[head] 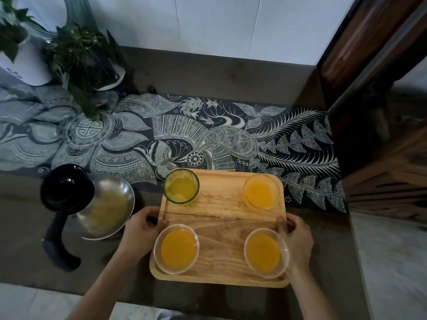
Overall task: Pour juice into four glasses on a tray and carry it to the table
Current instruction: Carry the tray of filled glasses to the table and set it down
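Wooden tray [221, 204] bearing four juice-filled glasses [179, 248] sits on a dark counter [20, 227] beside a patterned runner [208, 135] and white wall, left hand [141, 229] and right hand [295, 234] closed on its side edges.

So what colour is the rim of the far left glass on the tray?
Green, on the far-left glass; seen in the head view.
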{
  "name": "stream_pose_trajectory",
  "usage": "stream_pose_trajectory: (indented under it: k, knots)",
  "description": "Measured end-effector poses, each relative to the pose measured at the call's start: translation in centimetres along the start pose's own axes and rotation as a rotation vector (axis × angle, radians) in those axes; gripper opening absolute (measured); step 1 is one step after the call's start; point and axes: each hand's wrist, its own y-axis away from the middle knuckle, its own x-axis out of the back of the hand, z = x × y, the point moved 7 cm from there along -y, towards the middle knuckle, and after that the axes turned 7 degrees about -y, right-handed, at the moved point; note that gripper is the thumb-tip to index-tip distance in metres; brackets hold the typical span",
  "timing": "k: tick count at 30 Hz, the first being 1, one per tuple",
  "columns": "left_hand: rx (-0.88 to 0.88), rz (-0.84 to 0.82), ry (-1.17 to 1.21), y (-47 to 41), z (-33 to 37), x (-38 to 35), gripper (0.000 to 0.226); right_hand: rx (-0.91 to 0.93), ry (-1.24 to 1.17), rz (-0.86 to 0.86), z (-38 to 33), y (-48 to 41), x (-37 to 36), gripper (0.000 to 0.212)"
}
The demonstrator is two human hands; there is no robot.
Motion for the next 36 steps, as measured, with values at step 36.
stream_pose_trajectory:
  k: [36]
  knots:
    - [-0.106, -0.268, 0.366, 3.0, 10.9, 6.1, 0.023, -0.049, -0.223, 0.122, -7.9, 4.9, 10.8, 0.03]
